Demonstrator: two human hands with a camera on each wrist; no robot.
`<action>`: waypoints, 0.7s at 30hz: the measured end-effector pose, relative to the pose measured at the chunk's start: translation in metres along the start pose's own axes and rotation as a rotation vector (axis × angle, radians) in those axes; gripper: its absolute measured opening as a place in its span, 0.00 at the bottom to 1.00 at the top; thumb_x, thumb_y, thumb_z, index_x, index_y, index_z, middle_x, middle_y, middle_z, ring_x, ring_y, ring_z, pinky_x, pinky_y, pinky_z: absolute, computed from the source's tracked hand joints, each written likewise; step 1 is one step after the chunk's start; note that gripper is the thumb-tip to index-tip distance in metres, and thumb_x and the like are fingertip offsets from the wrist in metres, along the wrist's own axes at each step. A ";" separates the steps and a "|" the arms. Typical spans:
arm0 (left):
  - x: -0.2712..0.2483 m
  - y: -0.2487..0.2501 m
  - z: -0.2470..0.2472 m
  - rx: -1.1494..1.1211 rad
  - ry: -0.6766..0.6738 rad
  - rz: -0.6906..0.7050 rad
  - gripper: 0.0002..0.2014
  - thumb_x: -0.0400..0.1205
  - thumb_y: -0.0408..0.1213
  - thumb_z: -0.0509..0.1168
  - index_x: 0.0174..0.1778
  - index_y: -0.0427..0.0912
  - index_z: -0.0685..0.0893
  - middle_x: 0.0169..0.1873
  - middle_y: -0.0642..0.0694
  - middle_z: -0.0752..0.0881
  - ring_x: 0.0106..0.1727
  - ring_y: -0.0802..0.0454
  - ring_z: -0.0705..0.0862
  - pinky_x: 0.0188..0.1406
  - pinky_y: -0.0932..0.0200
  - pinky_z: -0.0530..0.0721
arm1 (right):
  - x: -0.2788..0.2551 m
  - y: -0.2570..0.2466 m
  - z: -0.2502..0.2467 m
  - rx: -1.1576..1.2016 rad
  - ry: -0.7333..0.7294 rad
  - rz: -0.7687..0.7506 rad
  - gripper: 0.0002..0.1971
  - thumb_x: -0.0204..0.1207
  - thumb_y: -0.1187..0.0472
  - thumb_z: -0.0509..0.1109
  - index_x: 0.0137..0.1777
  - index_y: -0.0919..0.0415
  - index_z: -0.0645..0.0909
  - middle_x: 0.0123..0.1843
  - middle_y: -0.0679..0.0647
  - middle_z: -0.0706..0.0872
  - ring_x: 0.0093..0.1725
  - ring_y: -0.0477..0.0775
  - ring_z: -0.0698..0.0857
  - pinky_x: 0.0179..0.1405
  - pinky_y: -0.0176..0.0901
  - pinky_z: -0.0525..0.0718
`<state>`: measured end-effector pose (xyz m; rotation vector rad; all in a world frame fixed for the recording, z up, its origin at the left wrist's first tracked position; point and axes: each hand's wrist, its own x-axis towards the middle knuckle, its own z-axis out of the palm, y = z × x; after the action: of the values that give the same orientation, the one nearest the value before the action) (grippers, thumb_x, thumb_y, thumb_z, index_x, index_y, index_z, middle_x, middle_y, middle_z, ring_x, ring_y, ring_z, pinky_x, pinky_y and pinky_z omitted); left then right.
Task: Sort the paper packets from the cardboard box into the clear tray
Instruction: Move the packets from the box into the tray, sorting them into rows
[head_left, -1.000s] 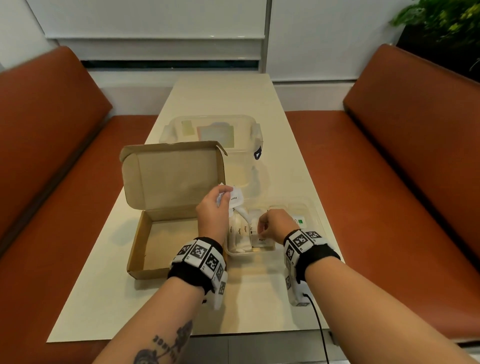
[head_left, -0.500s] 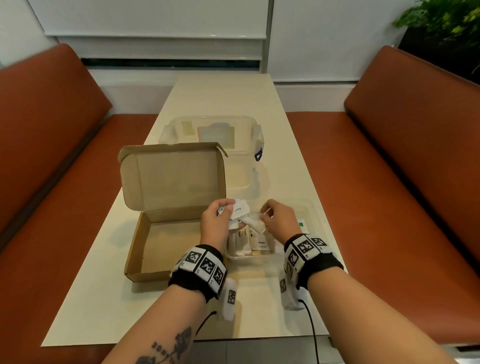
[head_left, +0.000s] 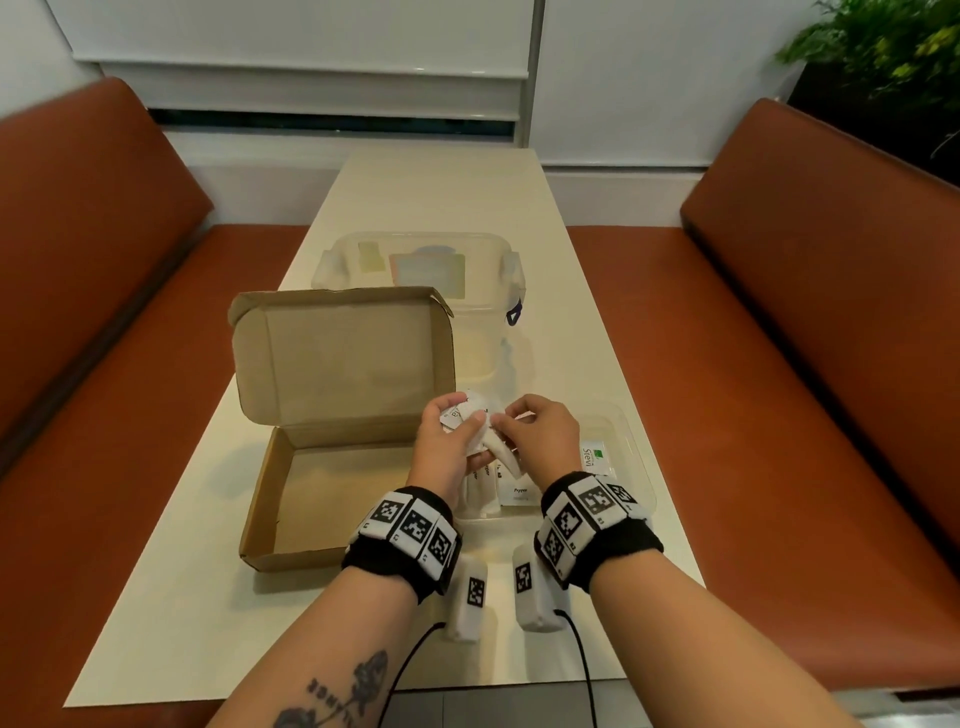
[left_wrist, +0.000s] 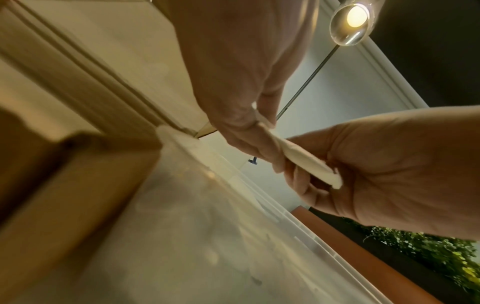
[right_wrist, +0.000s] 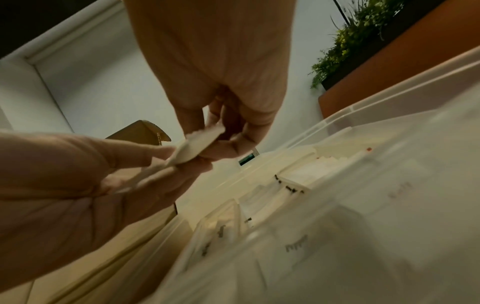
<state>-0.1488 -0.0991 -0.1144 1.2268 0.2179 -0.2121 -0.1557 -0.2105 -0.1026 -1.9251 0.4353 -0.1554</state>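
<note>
The open cardboard box (head_left: 270, 499) sits left of the clear tray (head_left: 636, 467), its lid standing upright and the part of its floor I can see bare. Above the tray's left end, my left hand (head_left: 462, 418) holds a small bunch of white paper packets (head_left: 475, 415). My right hand (head_left: 506, 423) pinches one long packet (head_left: 506, 457) from that bunch. The wrist views show the same packet (left_wrist: 306, 164) (right_wrist: 200, 142) gripped from both ends. White packets stand in the tray, among them a Pepper packet (head_left: 519, 493) and a Stevia packet (head_left: 592, 457).
A clear lidded container (head_left: 415, 260) stands behind the box on the long cream table (head_left: 441, 182). Orange benches (head_left: 779, 364) run along both sides. A plant (head_left: 883, 52) stands at the far right. Cables hang from both wristbands over the table's near edge.
My right hand has risen out of the tray and met my left hand, and it now pinches a packet from the bunch. My left hand has dropped slightly.
</note>
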 end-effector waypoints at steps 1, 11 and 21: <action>0.000 0.000 -0.001 0.007 -0.018 0.000 0.12 0.82 0.29 0.66 0.55 0.49 0.76 0.55 0.41 0.83 0.41 0.52 0.88 0.31 0.62 0.87 | -0.001 0.000 0.000 0.028 0.007 0.008 0.07 0.69 0.61 0.75 0.34 0.57 0.80 0.31 0.56 0.88 0.29 0.52 0.86 0.37 0.46 0.87; 0.006 -0.002 -0.007 0.101 -0.020 0.022 0.15 0.79 0.24 0.68 0.50 0.52 0.80 0.54 0.43 0.84 0.44 0.51 0.88 0.36 0.59 0.87 | 0.009 -0.008 -0.013 0.291 0.044 0.013 0.07 0.70 0.71 0.72 0.36 0.61 0.79 0.36 0.62 0.87 0.36 0.56 0.87 0.41 0.46 0.88; 0.001 0.006 -0.018 0.156 -0.011 0.075 0.16 0.79 0.23 0.67 0.50 0.53 0.79 0.60 0.41 0.82 0.53 0.42 0.87 0.37 0.57 0.89 | 0.021 0.000 -0.032 -0.625 -0.420 -0.104 0.10 0.71 0.72 0.71 0.49 0.61 0.90 0.37 0.50 0.84 0.37 0.45 0.80 0.38 0.31 0.76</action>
<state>-0.1467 -0.0800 -0.1150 1.3861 0.1476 -0.1729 -0.1462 -0.2464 -0.0917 -2.5133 0.0977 0.3563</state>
